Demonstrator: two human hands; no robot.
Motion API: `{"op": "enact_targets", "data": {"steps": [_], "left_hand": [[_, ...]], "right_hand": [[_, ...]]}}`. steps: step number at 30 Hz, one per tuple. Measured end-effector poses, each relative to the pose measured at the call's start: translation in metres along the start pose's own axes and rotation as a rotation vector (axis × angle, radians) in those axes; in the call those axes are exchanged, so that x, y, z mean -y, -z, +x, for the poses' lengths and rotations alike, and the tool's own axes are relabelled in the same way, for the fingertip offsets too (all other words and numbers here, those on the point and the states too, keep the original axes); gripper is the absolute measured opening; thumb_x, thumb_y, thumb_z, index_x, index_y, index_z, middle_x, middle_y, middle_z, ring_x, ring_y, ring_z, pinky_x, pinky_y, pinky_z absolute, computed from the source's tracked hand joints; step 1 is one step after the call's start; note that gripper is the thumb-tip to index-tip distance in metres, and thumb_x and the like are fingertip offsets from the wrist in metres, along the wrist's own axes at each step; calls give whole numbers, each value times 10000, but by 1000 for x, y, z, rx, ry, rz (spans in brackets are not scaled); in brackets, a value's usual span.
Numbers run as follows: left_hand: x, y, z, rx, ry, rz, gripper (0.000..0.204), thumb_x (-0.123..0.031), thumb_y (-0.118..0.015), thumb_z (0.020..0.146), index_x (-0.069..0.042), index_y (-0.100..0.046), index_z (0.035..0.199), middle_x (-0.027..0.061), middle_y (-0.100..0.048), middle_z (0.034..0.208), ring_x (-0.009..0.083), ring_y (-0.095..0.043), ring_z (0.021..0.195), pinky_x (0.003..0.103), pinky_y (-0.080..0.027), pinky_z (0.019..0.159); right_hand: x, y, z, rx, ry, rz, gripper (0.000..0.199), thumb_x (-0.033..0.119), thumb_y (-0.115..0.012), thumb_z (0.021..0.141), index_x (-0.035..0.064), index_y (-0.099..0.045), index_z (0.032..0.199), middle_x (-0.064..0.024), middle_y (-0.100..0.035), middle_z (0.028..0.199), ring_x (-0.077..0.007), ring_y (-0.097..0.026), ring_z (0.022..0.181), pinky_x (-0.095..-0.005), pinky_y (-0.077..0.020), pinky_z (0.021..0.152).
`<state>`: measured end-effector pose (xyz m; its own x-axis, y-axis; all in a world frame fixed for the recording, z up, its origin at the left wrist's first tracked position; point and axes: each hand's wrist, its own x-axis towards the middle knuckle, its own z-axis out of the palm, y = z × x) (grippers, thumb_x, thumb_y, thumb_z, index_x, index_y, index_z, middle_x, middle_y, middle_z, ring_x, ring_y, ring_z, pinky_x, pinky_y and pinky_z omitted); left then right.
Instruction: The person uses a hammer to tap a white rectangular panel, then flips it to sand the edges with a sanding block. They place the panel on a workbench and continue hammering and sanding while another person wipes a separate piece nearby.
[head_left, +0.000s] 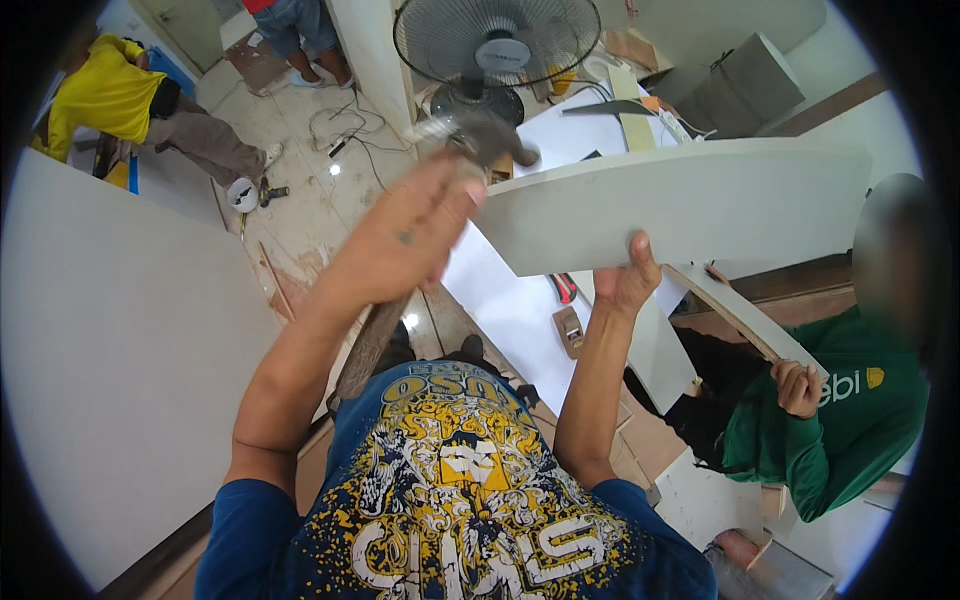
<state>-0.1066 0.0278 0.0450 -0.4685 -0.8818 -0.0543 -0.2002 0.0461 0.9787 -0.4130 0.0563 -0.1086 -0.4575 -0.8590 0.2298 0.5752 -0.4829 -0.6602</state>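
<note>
Above the near end of the bench [487, 305], hard to make out: the head of the hammer [492, 138] is smeared by blur, so its exact shape cannot be told.
Hidden parts: the middle of the hammer's handle lies inside the grip, its brown lower end sticking out below; most of the right hand's fingers are out of sight behind the pale board [680, 205].
Cut off: the dark round rim of the view trims the co-worker in green [850, 400] on the right and the worker in yellow [105, 95] at upper left.
Left hand [425, 225]: closed around the hammer's handle, its fingers partly blurred, the hammer's head near the board's left end.
Right hand [625, 285]: holding the pale board at its lower edge, thumb up against the near face.
Pale board: raised over the bench, stretching rightward toward the co-worker; whether it joins the narrow strip [735, 312] below cannot be told.
Co-worker's hand [797, 388]: gripping the strip's far end.
On the bench: a red-and-black cutter [565, 288] and a small brown tool [569, 332] lie below the board.
Beyond the bench: a black fan [503, 52].
</note>
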Motion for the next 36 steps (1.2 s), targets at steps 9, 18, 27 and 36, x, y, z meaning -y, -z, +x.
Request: {"op": "enact_targets", "data": {"steps": [9,18,27,36], "left_hand": [[5,10,-16,-29,122,-80,415,-419,-550,1106,-41,-582,1273,-13,-524,726,77,-526,485,256,-446,425],[18,9,-14,-69,128,-26,392,-431,-543,1102,-58,-590,1213,-24,-511,754,76,-525,506,263,-460,429],[18,-4,1,-86,111,-46,361,-373,-547,1117,-13,-547,1140,9,-526,712,100,-557,483,287,-467,414],[3,-6,4,-117,70,-37,358,-377,-535,1117,-27,-575,1180,-9,-534,737,81,-534,496,259,-449,431]], "right_hand": [[-3,-3,-12,-90,-35,27,709,184,-838,878,17,-538,1498,-123,-637,1414,-330,-604,1330,-513,-465,1179],[-8,2,-9,-67,-87,68,697,202,-837,894,12,-537,1493,-134,-635,1412,-342,-598,1333,-537,-475,1174],[-13,8,4,-44,-106,72,691,206,-815,915,2,-520,1507,-143,-620,1441,-348,-583,1360,-540,-452,1196],[-14,11,0,-88,-105,63,696,196,-820,906,7,-525,1507,-146,-622,1442,-347,-580,1366,-542,-451,1197]]}}
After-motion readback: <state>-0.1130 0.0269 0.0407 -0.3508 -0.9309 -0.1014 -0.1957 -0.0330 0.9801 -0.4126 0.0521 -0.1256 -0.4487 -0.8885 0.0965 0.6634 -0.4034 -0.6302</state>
